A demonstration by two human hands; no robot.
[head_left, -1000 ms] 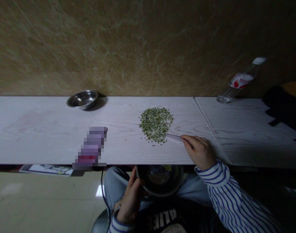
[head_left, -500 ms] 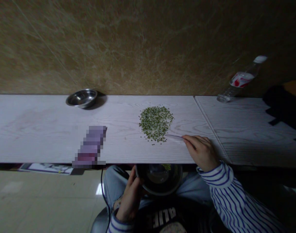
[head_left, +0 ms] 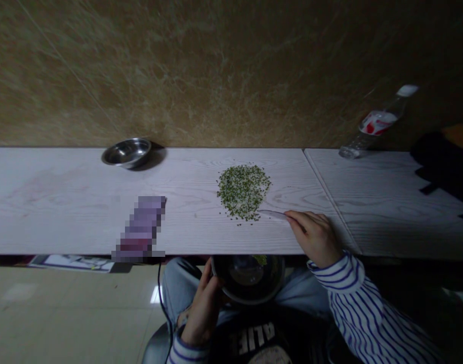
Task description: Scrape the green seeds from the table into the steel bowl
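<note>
A heap of small green beans [head_left: 244,191] lies on the pale wooden table [head_left: 64,222]. My right hand [head_left: 316,236] rests on the table just right of the heap, fingers pinched on a thin pale flat tool [head_left: 272,214] whose tip touches the heap's near right edge. Below the table's front edge my left hand [head_left: 204,306] grips the rim of a dark metal bowl [head_left: 248,279] held in my lap. A few green beans lie inside that bowl.
A second steel bowl [head_left: 127,152] stands at the back left by the wall. A blurred purple flat object [head_left: 142,227] lies near the front edge. A plastic bottle [head_left: 375,125] leans on the wall at right. Dark cloth [head_left: 444,169] covers the far right.
Almost nothing has moved. My right hand and the tool stay at the heap's edge, and my left hand keeps its hold on the bowl. The view has shifted slightly.
</note>
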